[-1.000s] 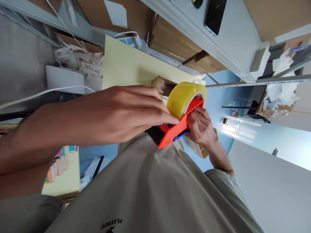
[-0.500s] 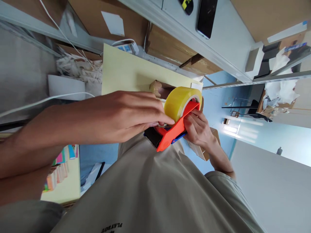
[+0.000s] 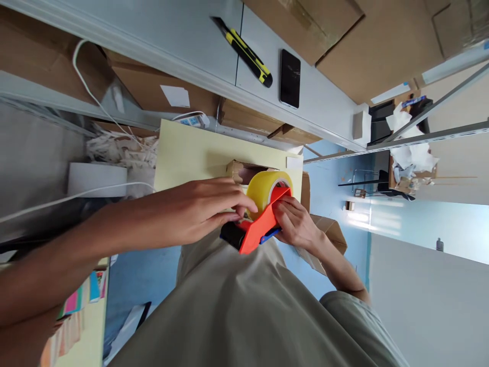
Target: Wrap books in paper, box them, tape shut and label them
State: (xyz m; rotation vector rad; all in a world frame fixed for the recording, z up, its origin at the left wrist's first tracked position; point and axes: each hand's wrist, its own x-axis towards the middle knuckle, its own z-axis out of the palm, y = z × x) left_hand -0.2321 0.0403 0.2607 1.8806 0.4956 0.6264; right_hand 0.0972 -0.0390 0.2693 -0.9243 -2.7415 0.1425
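Observation:
A tape gun [image 3: 257, 232] with an orange body, a black front part with a toothed edge and a blue piece underneath is held in front of my body. Its wide yellow roll of packing tape [image 3: 260, 191] sits on the hub, tilted. My right hand [image 3: 298, 223] is wrapped around the rear of the tape gun. From the left, my left hand [image 3: 214, 209] reaches in with thumb and forefinger bent at the tape between the roll and the black front. The exact pinch point is partly hidden by the fingers.
Behind the hands is a pale yellow board [image 3: 183, 153] bearing a small open cardboard box [image 3: 240, 171]. A yellow-black utility knife [image 3: 246, 53] and a phone [image 3: 290, 79] lie on the grey shelf [image 3: 171, 35]. An open carton [image 3: 328, 232] stands at right; a white cable [image 3: 95, 191] crosses at left.
My view has tilted up, bringing the whole utility knife into sight. Both hands and the tape gun appear lower and slightly left. My left forefinger is more bent at the tape.

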